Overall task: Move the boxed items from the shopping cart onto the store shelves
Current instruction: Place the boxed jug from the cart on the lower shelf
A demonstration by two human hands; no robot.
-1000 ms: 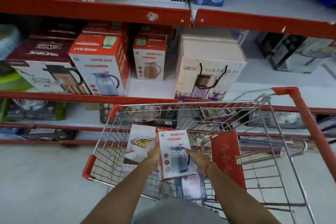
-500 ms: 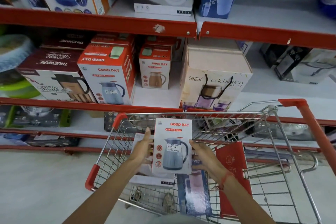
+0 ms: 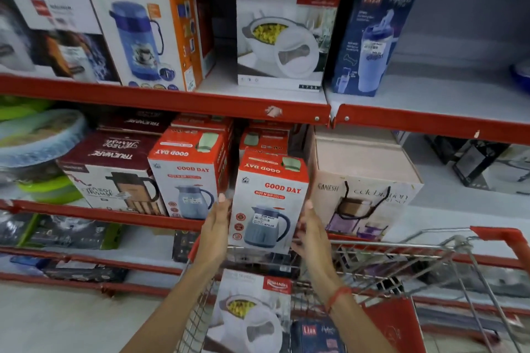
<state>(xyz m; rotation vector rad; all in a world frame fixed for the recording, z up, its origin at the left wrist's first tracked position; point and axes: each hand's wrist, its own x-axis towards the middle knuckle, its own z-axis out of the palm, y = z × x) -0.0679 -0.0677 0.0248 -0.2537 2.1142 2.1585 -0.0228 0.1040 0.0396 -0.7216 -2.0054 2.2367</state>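
I hold a white and red Good Day jug box (image 3: pixel 268 203) upright between both hands at the front edge of the middle shelf (image 3: pixel 114 216). My left hand (image 3: pixel 216 226) presses its left side and my right hand (image 3: pixel 311 231) its right side. The box is in the gap between another Good Day box (image 3: pixel 187 175) and a pale Ganesh box (image 3: pixel 364 186). Below my arms the wire shopping cart (image 3: pixel 430 261) holds a white Rishabh casserole box (image 3: pixel 249 315) and a dark blue Liza bottle box (image 3: pixel 315 337).
The top shelf (image 3: pixel 183 102) carries a blue flask box (image 3: pixel 146 26), a Rishabh casserole box (image 3: pixel 282 34) and a Liza bottle box (image 3: pixel 370 40). A Trueware box (image 3: pixel 111 172) stands at the middle shelf's left. Bare shelf space lies to the right of the Ganesh box.
Both hands lifted the Good Day box out of the cart and carried it up and forward to the middle shelf gap. The view has tilted upward.
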